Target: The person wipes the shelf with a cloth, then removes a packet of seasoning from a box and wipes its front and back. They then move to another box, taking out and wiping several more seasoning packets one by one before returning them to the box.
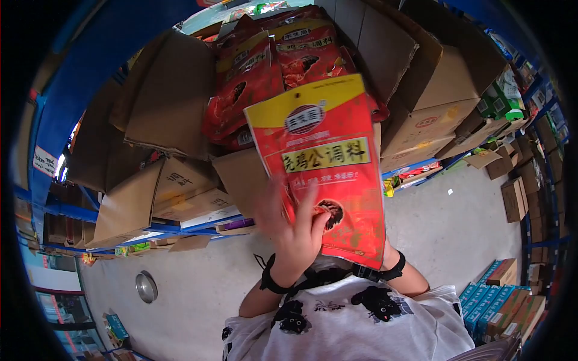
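A red and yellow seasoning packet (349, 180) is held up before my chest, its printed front facing me. My left hand (298, 231) is at the packet's lower left, fingers apart and partly blurred, the thumb over the printed dish picture. Behind the packet's lower right, my right hand (390, 251) supports it; its fingers are hidden, with only the part near the wrist showing. Just beyond, similar red packets (241, 90) lie piled in an open cardboard box (235, 174).
Open cardboard boxes stand on both sides, one with flaps up at the left (174, 96) and one at the right (430, 120). They rest on a blue-framed shelf (162, 228). A round metal bowl (146, 286) is on the floor; blue boxes (487, 304) are stacked at lower right.
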The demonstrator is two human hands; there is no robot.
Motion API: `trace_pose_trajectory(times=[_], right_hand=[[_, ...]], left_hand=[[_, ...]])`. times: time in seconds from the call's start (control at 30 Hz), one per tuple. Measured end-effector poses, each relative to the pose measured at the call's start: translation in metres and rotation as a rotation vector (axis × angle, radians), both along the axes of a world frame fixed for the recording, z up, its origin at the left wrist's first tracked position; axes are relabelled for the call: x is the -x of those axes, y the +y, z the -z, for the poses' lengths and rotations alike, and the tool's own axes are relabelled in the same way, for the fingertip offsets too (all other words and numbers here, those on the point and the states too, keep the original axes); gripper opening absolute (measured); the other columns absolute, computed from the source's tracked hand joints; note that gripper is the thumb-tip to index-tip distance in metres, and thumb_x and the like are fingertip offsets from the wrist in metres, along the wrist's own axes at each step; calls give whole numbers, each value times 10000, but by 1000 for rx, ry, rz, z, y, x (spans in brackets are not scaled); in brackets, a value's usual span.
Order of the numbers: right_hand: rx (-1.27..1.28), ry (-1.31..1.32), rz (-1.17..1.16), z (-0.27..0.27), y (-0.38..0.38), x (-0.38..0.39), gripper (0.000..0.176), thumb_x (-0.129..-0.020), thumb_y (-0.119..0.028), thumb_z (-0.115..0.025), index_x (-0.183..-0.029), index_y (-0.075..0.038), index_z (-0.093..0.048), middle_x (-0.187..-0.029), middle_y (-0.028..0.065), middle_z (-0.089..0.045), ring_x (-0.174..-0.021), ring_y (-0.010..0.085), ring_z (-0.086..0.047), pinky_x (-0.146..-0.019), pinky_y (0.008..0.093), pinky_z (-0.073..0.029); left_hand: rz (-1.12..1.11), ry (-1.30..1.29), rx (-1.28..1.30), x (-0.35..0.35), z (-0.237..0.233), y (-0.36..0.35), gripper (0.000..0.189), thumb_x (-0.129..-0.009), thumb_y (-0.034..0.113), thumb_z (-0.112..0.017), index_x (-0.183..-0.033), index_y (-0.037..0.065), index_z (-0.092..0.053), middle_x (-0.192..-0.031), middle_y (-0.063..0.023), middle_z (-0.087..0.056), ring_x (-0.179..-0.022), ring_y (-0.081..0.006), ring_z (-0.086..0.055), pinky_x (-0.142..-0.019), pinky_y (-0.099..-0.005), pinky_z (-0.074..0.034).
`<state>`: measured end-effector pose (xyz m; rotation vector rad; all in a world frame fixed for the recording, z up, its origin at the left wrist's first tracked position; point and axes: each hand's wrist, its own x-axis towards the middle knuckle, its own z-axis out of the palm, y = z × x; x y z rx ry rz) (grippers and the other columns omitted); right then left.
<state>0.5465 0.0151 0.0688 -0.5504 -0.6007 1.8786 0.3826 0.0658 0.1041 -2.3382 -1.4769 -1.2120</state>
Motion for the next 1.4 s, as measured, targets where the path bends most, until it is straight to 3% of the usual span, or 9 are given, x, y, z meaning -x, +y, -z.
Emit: trace_pose_trajectory(times=[0.1, 0.17, 0.23, 0.3, 0.4, 0.6, 0.73, 1.03, 1.4], right_hand=[[-603, -535, 73, -10, 1, 10, 529, -893, -237, -459, -1349, -20, -300, -1394, 190, -273, -1315, 312, -234, -1055, 412, -223], [-1074, -756, 212, -23, 14, 19, 466, -829, -155, -548, -1279, -77, -456, -1395, 134, -287, -1339, 365, -139, -1067, 450, -157], [-1237, -871, 236, -39, 10, 26, 362, -832, -137, -553, -1192, -107, -557, -1353, 75, -367, -1333, 346, -175, -1048, 465, -213], [-1304, -992, 224, -50, 8, 30, 332, -819, -113, -541, -1144, -144, -600, -1287, 23, -448, -1307, 277, -264, -1011, 425, -296], [-1456, -1212, 250, -58, 14, 36, 413, -763, -99, -520, -1165, -171, -583, -1244, -45, -498, -1226, 163, -382, -886, 286, -389], [-1313, -1558, 358, -49, 32, 32, 466, -717, -56, -556, -1174, -148, -559, -1231, -8, -520, -1188, 217, -437, -825, 288, -414], [-1102, -1700, 684, -38, 61, 9, 490, -685, 39, -546, -1157, -91, -558, -1215, 62, -528, -1189, 308, -437, -902, 380, -408], [-846, -1610, 1026, -32, 64, -30, 464, -697, 158, -468, -1105, -22, -595, -1194, 154, -540, -1189, 324, -445, -983, 374, -347], [-457, -1141, 963, -24, 37, -44, 310, -828, 67, -450, -1102, 18, -586, -1209, 153, -540, -1148, 220, -490, -981, 304, -330]], left_hand=[[478, -85, 233, 4, 16, 10, 932, -754, 415, -670, -1391, 25, -112, -1444, -179, -87, -1322, -310, -176, -1044, -412, -199], [966, -1095, 742, 13, 52, -7, 584, -941, 403, -340, -1420, 143, -130, -1449, -96, -214, -1315, -273, -253, -1002, -402, -274], [867, -1329, 926, 4, -8, -16, 765, -905, 542, -312, -1410, 34, -44, -1424, -151, -219, -1281, -247, -297, -978, -348, -340], [1337, -2062, 931, 58, 162, -2, 552, -936, 351, -375, -1397, 108, -191, -1375, -87, -351, -1193, -276, -429, -954, -331, -381], [1022, -2049, 1477, 52, 113, -9, 528, -935, 369, -354, -1368, 90, -242, -1352, -94, -371, -1190, -255, -425, -973, -341, -365], [1067, -2811, 1472, 48, 93, -9, 573, -910, 454, -345, -1340, 78, -304, -1309, -97, -410, -1181, -228, -424, -1012, -391, -324], [914, -2021, 1464, 45, 79, -8, 879, -754, 706, -389, -1378, 108, -229, -1400, -153, -285, -1264, -373, -299, -1017, -567, -244], [1037, -2026, 1256, 68, 90, -14, 895, -760, 720, -371, -1390, 114, -177, -1410, -146, -250, -1258, -352, -307, -1018, -544, -255], [1286, -2100, 877, 86, -14, 29, 879, -768, 716, -363, -1384, 115, -188, -1394, -136, -277, -1239, -340, -333, -1014, -525, -271]])
